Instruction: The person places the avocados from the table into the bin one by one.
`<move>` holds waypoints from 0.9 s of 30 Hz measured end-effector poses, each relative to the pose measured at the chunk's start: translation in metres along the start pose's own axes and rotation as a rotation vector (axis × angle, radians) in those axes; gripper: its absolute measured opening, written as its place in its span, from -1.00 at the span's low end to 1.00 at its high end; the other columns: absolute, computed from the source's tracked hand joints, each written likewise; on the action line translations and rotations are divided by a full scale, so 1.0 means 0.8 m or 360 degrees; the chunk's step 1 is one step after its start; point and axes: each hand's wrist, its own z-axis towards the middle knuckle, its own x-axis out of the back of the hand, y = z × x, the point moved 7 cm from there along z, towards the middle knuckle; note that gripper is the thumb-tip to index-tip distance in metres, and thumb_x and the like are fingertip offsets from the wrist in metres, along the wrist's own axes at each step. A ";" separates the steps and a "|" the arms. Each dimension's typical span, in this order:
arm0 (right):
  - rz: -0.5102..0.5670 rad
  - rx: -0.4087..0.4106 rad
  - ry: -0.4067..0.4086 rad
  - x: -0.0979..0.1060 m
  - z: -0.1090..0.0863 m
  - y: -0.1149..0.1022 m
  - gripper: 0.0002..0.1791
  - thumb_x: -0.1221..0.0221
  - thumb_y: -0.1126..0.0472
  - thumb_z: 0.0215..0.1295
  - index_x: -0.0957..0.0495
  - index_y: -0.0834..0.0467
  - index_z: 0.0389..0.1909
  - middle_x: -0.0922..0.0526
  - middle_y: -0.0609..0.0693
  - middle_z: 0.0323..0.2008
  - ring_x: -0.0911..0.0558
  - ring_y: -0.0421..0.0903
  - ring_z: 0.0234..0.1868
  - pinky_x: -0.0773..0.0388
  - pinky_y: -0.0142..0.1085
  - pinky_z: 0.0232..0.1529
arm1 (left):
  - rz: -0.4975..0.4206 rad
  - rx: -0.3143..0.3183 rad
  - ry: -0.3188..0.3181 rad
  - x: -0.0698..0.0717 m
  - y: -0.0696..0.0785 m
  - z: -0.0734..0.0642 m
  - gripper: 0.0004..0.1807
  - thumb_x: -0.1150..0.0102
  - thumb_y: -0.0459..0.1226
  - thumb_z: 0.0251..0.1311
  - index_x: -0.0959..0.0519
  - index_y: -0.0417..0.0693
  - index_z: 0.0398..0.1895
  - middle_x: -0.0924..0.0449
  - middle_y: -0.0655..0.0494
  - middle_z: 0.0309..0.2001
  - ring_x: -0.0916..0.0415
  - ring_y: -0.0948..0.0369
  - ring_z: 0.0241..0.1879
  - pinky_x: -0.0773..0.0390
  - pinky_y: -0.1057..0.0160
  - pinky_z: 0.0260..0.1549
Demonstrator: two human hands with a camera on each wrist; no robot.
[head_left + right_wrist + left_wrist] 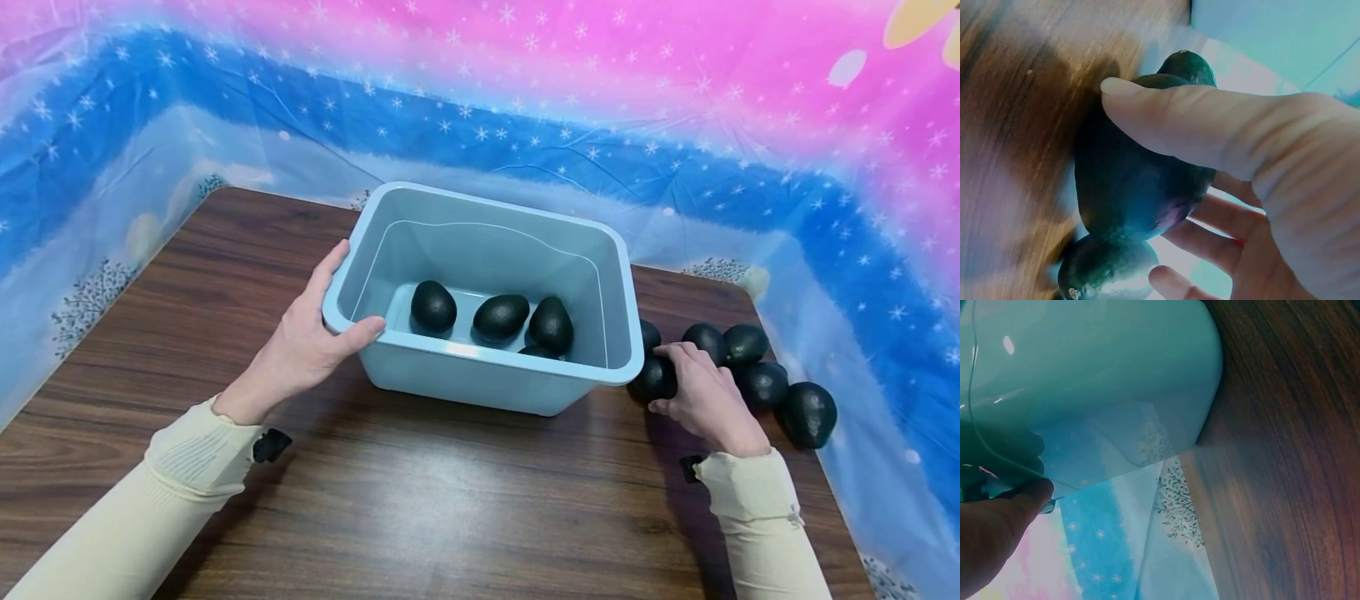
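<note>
A pale blue plastic tub (pixel 465 375) stands on the table, with several dark avocados (pixel 501 318) on its floor. My left hand (pixel 303 342) grips its left end, the thumb over the rim near the front corner and the fingers along the outer side. Right of the tub, my right hand (pixel 705 396) holds a dark avocado (pixel 651 380). In the right wrist view the thumb lies across that avocado (pixel 1141 181) and the fingers curl behind it. Another avocado (pixel 1107 269) sits just below it in that view, close to a fingertip.
Several more avocados lie around the right hand, among them one at the outer right (pixel 808 415) near the table's edge. The wooden table (pixel 420 508) is bounded at the back and sides by a pink and blue snowflake cloth (pixel 487 125).
</note>
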 end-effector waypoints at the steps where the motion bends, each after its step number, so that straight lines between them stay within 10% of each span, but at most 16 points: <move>1: -0.0005 0.0003 -0.0011 -0.001 0.000 0.000 -0.19 -0.46 0.23 -0.09 -0.33 0.27 0.23 -0.33 0.28 0.16 -0.26 0.27 0.19 -0.14 0.31 0.01 | 0.0000 0.0000 0.0001 0.000 0.000 0.000 -0.06 -0.25 -0.05 0.15 0.17 0.56 0.43 -0.11 0.09 0.34 -0.23 0.05 0.17 -0.37 -0.11 -0.03; 27: 0.0078 -0.0201 0.0085 0.043 -0.012 0.009 0.03 -0.17 -0.36 0.08 -0.14 0.25 0.38 -0.28 0.36 0.02 -0.44 0.31 -0.14 -0.37 0.20 -0.23 | -0.0006 -0.0010 -0.0001 -0.001 -0.002 0.001 -0.05 -0.25 -0.06 0.15 0.18 0.54 0.44 -0.12 0.07 0.34 -0.23 0.06 0.17 -0.34 -0.07 -0.01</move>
